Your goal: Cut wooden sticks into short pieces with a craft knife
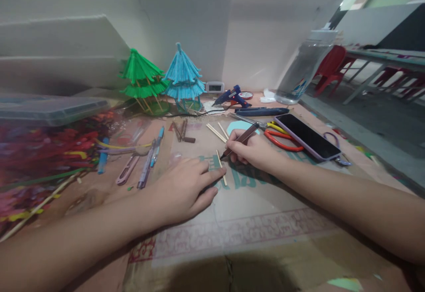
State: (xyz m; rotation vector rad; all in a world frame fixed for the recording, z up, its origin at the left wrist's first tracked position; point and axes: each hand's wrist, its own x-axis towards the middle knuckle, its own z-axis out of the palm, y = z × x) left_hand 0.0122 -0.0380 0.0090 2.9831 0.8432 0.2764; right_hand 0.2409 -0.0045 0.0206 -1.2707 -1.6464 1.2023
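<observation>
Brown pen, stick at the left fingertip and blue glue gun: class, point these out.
Brown pen (249, 134): head view, on its upper barrel.
Stick (219, 159): head view, on its upper half.
Blue glue gun (229, 96): head view, on its body.

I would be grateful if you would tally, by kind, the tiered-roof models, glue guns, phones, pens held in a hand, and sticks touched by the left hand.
Tiered-roof models: 2 (green model, blue model)
Glue gun: 1
Phone: 1
Brown pen in right hand: 1
Pale stick at left hand: 1
Total: 6
</observation>
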